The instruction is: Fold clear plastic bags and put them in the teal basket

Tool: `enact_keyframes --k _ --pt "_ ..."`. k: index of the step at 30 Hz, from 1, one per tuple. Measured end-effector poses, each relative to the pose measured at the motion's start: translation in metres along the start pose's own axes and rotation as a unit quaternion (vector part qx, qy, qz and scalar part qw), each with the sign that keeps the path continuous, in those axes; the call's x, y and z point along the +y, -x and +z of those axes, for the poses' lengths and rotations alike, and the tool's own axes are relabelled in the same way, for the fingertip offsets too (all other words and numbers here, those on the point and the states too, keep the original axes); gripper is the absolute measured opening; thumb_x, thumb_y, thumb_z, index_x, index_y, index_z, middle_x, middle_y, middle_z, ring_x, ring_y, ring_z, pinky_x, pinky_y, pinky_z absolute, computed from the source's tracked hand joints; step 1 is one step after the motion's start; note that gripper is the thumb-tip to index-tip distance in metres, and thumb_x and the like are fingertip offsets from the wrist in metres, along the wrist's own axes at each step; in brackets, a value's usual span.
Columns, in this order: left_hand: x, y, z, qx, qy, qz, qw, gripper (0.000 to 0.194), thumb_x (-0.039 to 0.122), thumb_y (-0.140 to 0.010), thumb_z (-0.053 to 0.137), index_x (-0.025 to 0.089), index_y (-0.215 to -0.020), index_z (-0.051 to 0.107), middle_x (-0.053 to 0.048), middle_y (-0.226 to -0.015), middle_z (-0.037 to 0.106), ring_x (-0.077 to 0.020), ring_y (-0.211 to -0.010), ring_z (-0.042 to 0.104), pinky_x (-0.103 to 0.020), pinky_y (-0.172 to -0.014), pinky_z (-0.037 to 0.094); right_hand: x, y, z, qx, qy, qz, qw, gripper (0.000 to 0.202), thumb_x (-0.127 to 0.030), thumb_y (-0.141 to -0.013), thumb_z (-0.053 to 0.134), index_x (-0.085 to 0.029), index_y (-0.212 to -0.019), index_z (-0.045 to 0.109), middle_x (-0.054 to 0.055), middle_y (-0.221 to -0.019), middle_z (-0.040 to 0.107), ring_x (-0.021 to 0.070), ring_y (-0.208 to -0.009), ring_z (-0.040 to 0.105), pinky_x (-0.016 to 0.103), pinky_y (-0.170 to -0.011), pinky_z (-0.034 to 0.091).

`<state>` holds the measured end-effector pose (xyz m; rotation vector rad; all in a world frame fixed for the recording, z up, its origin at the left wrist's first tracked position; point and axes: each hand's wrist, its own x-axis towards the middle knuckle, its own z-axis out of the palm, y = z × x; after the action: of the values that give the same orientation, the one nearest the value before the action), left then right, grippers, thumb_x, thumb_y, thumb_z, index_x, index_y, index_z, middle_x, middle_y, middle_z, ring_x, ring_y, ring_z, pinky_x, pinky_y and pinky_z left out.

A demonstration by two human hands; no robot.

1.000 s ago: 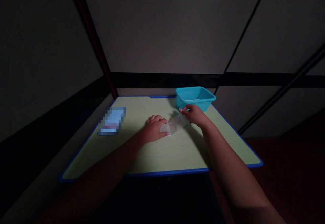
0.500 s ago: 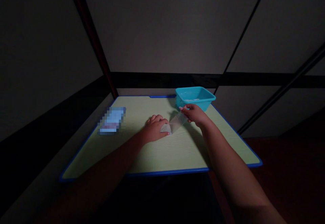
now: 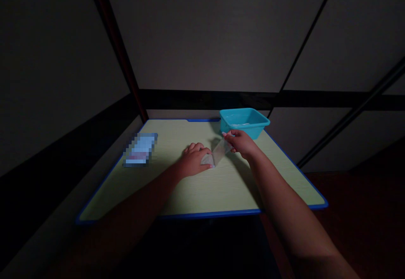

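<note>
A translucent whitish sheet or bag (image 3: pixel 219 151) stretches between my two hands over the pale table. Its left part lies flat on the tabletop, where my left hand (image 3: pixel 195 161) rests on it with thumb and fingers spread around its edge. The right part is lifted at a slant, its upper corner pinched between the thumb and fingers of my right hand (image 3: pixel 238 141). My right hand is just in front of a turquoise basin (image 3: pixel 243 131). What exactly the sheet is cannot be made out.
The pale yellow-green table (image 3: pixel 202 194) has a blue edge. A phone-like object (image 3: pixel 140 150), blurred by pixelation, lies at its left side. Some white items show inside the basin at the back right. Dark panelled walls stand behind and to the left.
The lifted part of the sheet has folded slightly and looks shorter. My right hand has barely moved, and my left hand keeps its place on the sheet.
</note>
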<state>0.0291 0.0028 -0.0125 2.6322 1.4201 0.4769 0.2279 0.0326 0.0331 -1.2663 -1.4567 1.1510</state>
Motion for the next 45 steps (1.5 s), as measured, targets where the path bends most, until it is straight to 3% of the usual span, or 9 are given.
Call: enact_keyframes --k 9,45 --pt "0.001 0.000 -0.001 -0.006 -0.012 -0.007 1.000 0.044 0.047 -0.072 0.064 0.031 -0.111 0.055 -0.004 -0.109 0.047 -0.0243 -0.103 0.041 -0.036 -0.089 0.034 0.008 -0.004 0.002 -0.015 -0.044 -0.040 0.998 0.041 -0.049 -0.065 0.068 -0.019 -0.055 0.042 -0.008 -0.038 0.041 0.0050 -0.029 0.034 0.018 -0.029 0.024" --pt "0.005 -0.001 -0.002 -0.014 -0.017 -0.017 1.000 0.046 0.051 -0.072 0.063 0.029 -0.111 0.054 -0.005 -0.111 0.048 -0.0255 -0.106 0.040 -0.037 -0.090 0.034 0.011 -0.007 0.022 0.001 -0.090 -0.057 0.994 0.043 -0.055 -0.061 0.068 -0.020 -0.057 0.044 -0.007 -0.040 0.043 0.0054 -0.031 0.033 0.018 -0.028 0.024"
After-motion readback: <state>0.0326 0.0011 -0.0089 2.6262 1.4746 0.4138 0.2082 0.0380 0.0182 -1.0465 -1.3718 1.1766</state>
